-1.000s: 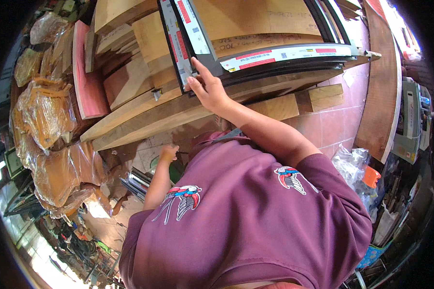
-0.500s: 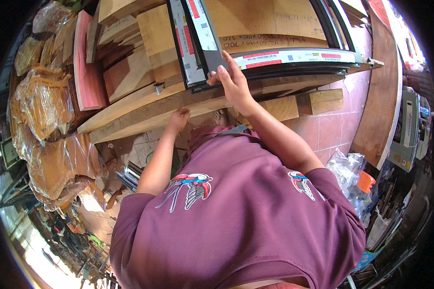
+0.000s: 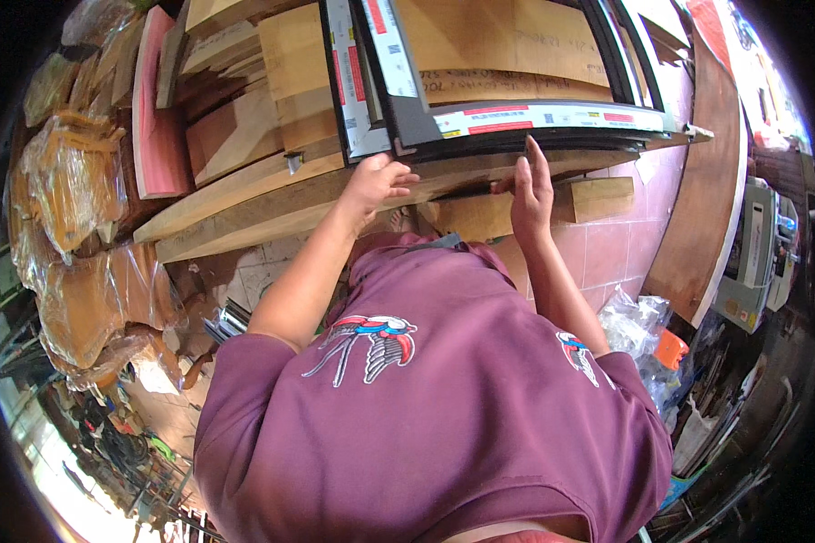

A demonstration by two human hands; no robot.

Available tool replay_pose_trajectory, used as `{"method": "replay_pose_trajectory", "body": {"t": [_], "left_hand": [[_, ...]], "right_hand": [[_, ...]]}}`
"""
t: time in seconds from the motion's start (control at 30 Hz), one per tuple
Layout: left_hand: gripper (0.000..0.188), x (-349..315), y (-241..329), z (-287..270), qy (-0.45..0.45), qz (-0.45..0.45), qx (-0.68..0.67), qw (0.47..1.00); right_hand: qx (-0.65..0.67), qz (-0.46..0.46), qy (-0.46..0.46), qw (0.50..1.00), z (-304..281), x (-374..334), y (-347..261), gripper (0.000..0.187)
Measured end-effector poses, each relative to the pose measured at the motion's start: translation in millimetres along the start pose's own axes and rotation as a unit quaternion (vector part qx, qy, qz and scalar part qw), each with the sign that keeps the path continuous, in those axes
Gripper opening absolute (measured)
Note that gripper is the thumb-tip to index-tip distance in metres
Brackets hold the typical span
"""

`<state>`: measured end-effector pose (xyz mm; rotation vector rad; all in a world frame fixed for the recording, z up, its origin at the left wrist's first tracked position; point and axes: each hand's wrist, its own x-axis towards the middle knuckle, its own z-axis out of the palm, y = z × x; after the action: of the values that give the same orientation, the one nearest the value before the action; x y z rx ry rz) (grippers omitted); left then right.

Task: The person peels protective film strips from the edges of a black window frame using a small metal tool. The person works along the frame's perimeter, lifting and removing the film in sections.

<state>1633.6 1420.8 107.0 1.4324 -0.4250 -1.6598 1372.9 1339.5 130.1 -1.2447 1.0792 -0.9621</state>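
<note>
Dark metal frames with white-and-red protective film lie stacked on wooden boards in front of me. My left hand is just below their near left corner, its fingertips close to the lower edge; whether they touch it I cannot tell. Its fingers are loosely stretched and hold nothing that I can see. Farther right, my right hand is raised beside the near rail, fingers pointing up and apart from the thumb, with nothing in it. A long wooden beam runs under the frames' near side.
Plastic-wrapped carved wooden pieces are piled at the left, near a pink board. A long brown plank lies on the tiled floor at the right. Beyond it is a grey machine. Clear plastic bags and an orange object lie nearer.
My right hand has left the frame's corner and moved right along the near rail. My left hand has gone from the wooden beam up to the frames' near left corner.
</note>
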Motion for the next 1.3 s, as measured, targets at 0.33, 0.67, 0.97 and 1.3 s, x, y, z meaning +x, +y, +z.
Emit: {"method": "replay_pose_trajectory", "body": {"t": [0.33,0.67,0.97,1.3], "left_hand": [[0.055,11,-16,28,-0.106,0.037,0.037,0.993],[0.036,18,-42,-34,0.277,0.079,0.008,0.958],[0.049,21,-41,-55,0.300,0.085,0.182,0.933],[0.030,-10,-16,-46,0.348,0.153,0.471,0.796]], "right_hand": [[-0.056,0.029,-0.046,0.997,16,-7,-4,0.051],[-0.055,0.001,-0.106,0.993,57,-10,-22,0.051],[-0.048,0.059,-0.091,0.993,37,-31,-10,0.047],[-0.057,0.069,-0.087,0.992,25,-39,-7,0.047]]}}
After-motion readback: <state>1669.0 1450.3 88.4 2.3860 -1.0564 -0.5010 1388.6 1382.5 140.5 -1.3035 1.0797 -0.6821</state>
